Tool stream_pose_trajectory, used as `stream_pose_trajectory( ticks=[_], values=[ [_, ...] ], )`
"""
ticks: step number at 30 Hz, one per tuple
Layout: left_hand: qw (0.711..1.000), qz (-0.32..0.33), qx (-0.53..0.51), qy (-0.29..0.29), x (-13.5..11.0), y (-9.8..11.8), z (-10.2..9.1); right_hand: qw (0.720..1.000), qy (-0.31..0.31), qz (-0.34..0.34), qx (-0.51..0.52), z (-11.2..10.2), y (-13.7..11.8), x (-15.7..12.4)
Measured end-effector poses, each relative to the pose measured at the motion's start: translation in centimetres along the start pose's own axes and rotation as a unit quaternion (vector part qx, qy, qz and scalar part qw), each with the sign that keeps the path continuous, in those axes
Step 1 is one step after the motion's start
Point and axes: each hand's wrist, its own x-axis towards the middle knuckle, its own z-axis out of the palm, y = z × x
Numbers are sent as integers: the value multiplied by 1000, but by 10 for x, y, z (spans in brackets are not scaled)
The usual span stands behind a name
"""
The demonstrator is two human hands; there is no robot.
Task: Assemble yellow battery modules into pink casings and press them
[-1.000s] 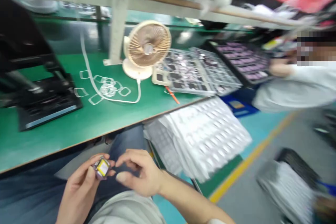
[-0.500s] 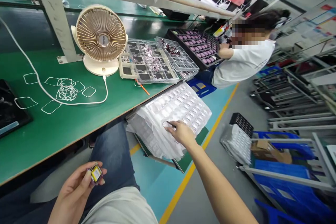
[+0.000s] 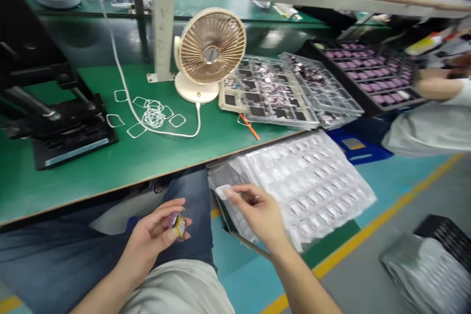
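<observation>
My left hand [image 3: 150, 240] sits low over my lap, its fingers pinching a small rectangular pouch battery [image 3: 178, 225] with a yellow and white label and a purple edge. My right hand [image 3: 257, 211] lies over the near corner of a stack of clear blister trays [image 3: 316, 186], which rests just below the workbench edge. A small white piece [image 3: 222, 192] shows at its fingertips, though the fingers partly hide what they pinch.
A green workbench [image 3: 73, 176] bears a cream desk fan [image 3: 210, 54], a white cable, loose clear loops, a black press fixture [image 3: 62, 122] and parts trays [image 3: 268, 93]. A co-worker's arm [image 3: 434, 88] reaches toward a black tray of purple items [image 3: 364, 71]. Bagged trays [image 3: 427, 274] sit on the floor.
My view has swung left and down. My right hand has drawn back toward the near corner of the tray stack, and the dark thin item seen earlier no longer shows. My left hand still holds the battery.
</observation>
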Motion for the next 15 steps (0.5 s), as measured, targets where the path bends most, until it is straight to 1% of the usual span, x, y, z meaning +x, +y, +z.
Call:
stream_pose_trajectory(
  ticks=[1, 3, 4, 6, 9, 12, 13, 15],
  values=[
    [1000, 10, 3, -15, 0, 2, -1, 997, -60, 6, 57, 27, -15, -5],
    [999, 25, -8, -36, -2, 5, -5, 974, -166, 30, 152, 73, -39, -11],
    [999, 32, -19, -38, -3, 7, -10, 958, -207, 45, 192, 90, -47, -13],
    [998, 49, -43, -25, -7, 11, -21, 925, -274, 68, 253, 113, -57, -13],
    [995, 68, -72, 0, -16, 17, -40, 881, -360, 93, 292, 129, -60, -11],
    [993, 69, -99, -5, -22, 22, -53, 829, -442, 127, 318, 136, -61, -13],
    [992, 67, -107, -11, -23, 23, -56, 814, -458, 135, 330, 138, -62, -14],
    [990, 66, -118, -26, -24, 25, -60, 798, -472, 138, 349, 144, -64, -17]
  ],
)
